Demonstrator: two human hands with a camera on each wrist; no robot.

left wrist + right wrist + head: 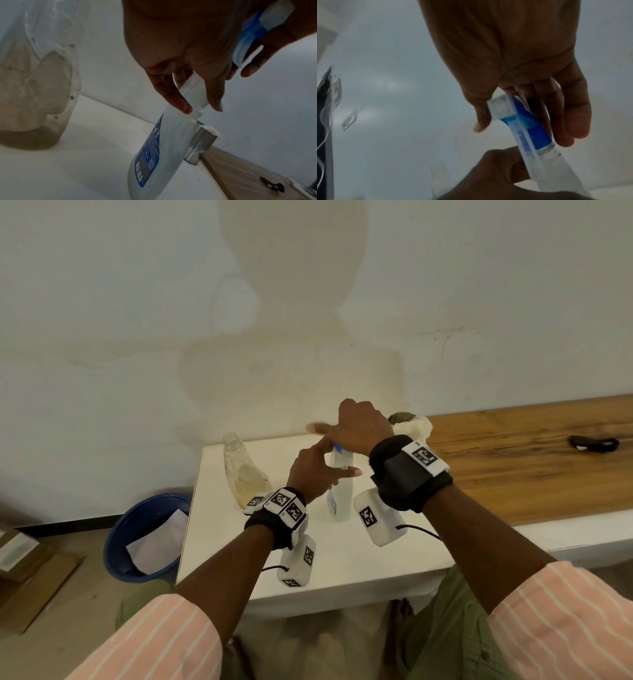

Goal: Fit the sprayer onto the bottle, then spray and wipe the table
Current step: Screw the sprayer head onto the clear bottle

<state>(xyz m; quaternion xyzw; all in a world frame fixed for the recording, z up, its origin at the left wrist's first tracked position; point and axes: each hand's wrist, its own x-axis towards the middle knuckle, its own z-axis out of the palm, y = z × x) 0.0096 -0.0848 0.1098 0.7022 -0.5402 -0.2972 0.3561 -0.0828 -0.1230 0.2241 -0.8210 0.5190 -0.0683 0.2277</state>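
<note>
We have the bottle (339,494) standing on the white worktop (346,563), just right of a second, capless bottle (244,474). Our right hand (363,426) sits on top with its fingers (573,121) curled round the blue-and-white sprayer (518,121), which appears already seated on the neck. Our left hand (313,470) steadies the neck below, fingers (176,100) pinching it lightly while the others spread loose.

The likeliest fault here, in our judgement, is a crooked thread. In the left wrist view the bottle (159,155) looks tilted, though the wide lens may exaggerate that; if the collar is turned while skewed, it can bind early, feel tight and then leak or pop off at the first squeeze. Our left grip is high and light, so a firm twist from the right hand could spin the whole bottle instead of the collar, or tip it on its base. The body looks like thin plastic, and squeezing harder to stop that could push liquid up through a half-closed neck.

A tipping bottle would strike the capless bottle beside it, or the steel cup (200,143) holding a cloth (412,426) just behind. We cannot tell whether the dip tube lies straight inside; a kinked one would leave the sprayer dry.
</note>
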